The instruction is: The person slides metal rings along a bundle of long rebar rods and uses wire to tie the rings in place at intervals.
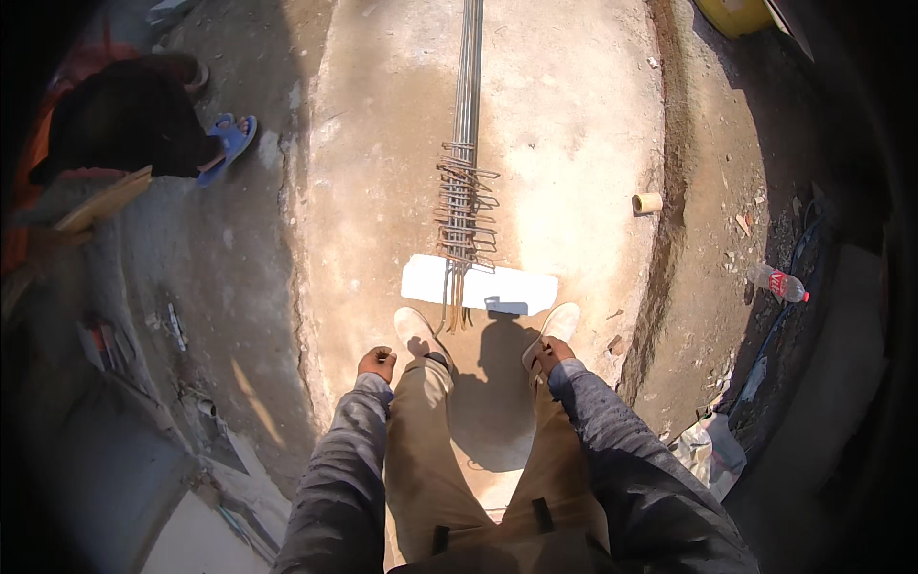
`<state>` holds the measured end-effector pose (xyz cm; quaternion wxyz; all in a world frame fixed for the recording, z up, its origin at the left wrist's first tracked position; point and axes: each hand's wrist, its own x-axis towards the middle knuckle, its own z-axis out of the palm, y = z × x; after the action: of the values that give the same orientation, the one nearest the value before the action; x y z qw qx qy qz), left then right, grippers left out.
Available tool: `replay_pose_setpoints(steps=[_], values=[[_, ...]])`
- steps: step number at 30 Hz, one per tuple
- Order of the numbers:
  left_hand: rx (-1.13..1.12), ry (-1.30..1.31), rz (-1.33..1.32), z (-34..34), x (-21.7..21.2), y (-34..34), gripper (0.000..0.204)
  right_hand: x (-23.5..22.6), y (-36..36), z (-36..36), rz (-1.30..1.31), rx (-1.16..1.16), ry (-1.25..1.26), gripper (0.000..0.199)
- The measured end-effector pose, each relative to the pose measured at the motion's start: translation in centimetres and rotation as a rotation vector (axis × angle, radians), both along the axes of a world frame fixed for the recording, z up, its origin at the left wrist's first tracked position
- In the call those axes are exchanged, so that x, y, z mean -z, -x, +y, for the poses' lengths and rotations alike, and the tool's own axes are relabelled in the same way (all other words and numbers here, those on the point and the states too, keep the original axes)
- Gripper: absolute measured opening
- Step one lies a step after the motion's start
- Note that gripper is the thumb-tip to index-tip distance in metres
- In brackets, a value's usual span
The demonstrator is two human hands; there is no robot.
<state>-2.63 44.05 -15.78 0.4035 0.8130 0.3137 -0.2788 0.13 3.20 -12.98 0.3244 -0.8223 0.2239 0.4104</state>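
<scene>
I stand on a concrete slab [564, 124] looking down at my tan trousers and pale shoes. My left hand [377, 363] hangs beside my left thigh, fingers curled, holding nothing. My right hand [553, 352] rests against my right thigh, fingers curled too, nothing in it. Just ahead of my feet a bundle of long steel bars [467, 105] with several square wire ties [466, 206] around it lies across a white block [512, 287]. The bar ends stop between my shoes.
Another person in blue sandals [232, 137] crouches at the upper left beside the slab edge. A short piece of pipe [647, 203] lies right of the bars. A plastic bottle [779, 283], rubble and a yellow container [732, 14] lie on dirt at right.
</scene>
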Motion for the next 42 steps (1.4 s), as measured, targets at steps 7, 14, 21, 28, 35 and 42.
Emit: replay_pose_setpoints(steps=[7, 14, 21, 28, 35, 42], values=[[-0.058, -0.103, 0.033, 6.5, -14.7, 1.6, 0.026, -15.7, -0.9, -14.4, -0.259, 0.235, 0.117, 0.028], [-0.252, 0.053, -0.023, 7.8, -23.0, 2.3, 0.021, -29.1, 0.2, -16.6, -0.338, 0.293, 0.082, 0.023], [-0.197, 0.223, 0.069, 3.3, -26.2, 5.2, 0.017, -28.0, 10.6, -20.7, -0.115, 0.21, 0.156, 0.019], [-0.215, 0.249, 0.054, 4.6, -24.9, 5.6, 0.019, -26.3, 14.5, -23.2, -0.042, 0.272, 0.144, 0.02], [-0.276, 0.224, -0.019, 6.3, -26.4, 2.8, 0.019, -29.7, 9.8, -20.3, -0.216, 0.421, 0.017, 0.016], [-0.253, 0.269, -0.05, 7.4, -28.5, 1.2, 0.019, -32.7, 8.5, -17.0, -0.272, 0.475, 0.04, 0.015]])
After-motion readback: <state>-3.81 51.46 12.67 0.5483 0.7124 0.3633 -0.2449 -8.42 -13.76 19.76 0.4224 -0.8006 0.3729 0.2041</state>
